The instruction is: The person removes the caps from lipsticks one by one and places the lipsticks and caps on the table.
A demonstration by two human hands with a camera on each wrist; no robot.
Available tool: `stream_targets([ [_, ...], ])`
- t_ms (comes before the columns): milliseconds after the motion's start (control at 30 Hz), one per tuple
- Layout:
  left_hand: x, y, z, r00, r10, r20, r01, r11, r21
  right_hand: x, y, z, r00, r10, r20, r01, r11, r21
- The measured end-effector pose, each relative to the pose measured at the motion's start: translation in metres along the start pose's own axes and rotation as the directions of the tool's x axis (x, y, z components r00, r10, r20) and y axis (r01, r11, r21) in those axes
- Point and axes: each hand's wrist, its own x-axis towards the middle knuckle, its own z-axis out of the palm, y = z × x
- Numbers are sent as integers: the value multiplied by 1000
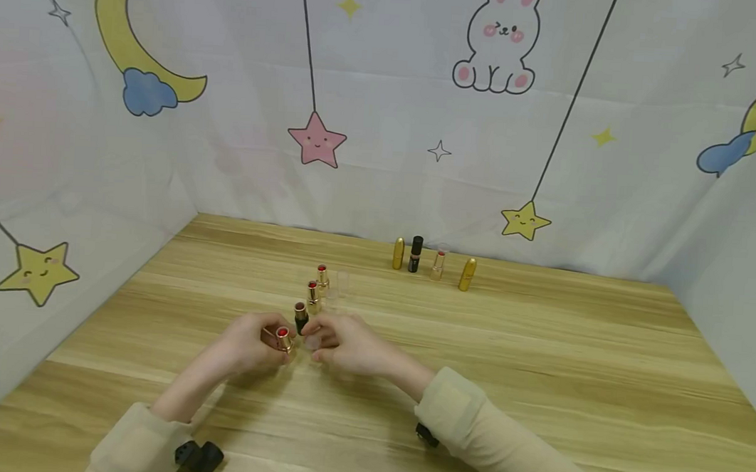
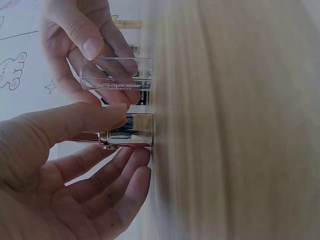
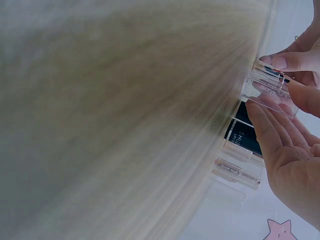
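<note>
My left hand (image 1: 244, 343) holds a gold-based lipstick (image 2: 137, 131) between thumb and fingers. It stands upright on the table, its red tip facing up in the head view. Just to its right, my right hand (image 1: 354, 345) pinches a clear lipstick cap (image 2: 117, 75) with printed lettering, low at the tabletop. Cap and lipstick are side by side, apart. Behind the hands, an uncapped black lipstick (image 1: 300, 317) and two gold lipsticks, one nearer (image 1: 313, 297) and one farther (image 1: 322, 279), stand in a slanting row. A black cap (image 3: 244, 137) shows beside the right fingers.
Clear caps (image 1: 343, 284) stand by the gold lipsticks. Along the back of the wooden table (image 1: 537, 380) are a gold tube (image 1: 399, 253), a black tube (image 1: 415, 255), a clear-capped lipstick (image 1: 438, 266) and another gold tube (image 1: 468, 275). Printed curtains (image 1: 390, 122) enclose the table.
</note>
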Motion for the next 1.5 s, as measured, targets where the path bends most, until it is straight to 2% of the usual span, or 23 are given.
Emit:
stream_targets([
  [133, 0, 1, 1, 1000, -20, 16, 20, 1000, -17, -1, 2, 0, 1000, 10, -1, -10, 1000, -24],
  [267, 0, 4, 1, 999, -30, 20, 30, 999, -12, -5, 4, -4, 1000, 6, -5, -6, 1000, 13],
  [433, -3, 8, -4, 1000, -4, 10, 4, 1000, -9, -17, 8, -15, 1000, 2, -27, 0, 996, 84],
  [633, -7, 14, -9, 1000, 7, -3, -7, 1000, -5, -36, 15, -31, 998, -6, -56, 10, 997, 78],
  [800, -10, 19, -13, 999, 41, -9, -40, 999, 7, -50, 22, -40, 997, -9, -75, 17, 995, 97],
  [933, -14, 27, -15, 996, 86, -36, -86, 996, 15, -60, 27, -47, 995, -13, -103, 25, 993, 118],
  [1133, -15, 41, -17, 981, 161, -110, -159, 987, 21, -74, 35, -58, 986, -10, -164, 38, 985, 166],
  [1333, -10, 56, -9, 965, 191, -183, -188, 982, 32, -86, 42, -69, 971, 11, -238, 51, 966, 252],
  [1500, -7, 68, -3, 958, 187, -215, -190, 982, 10, -91, 43, -79, 950, 52, -309, 43, 955, 292],
])
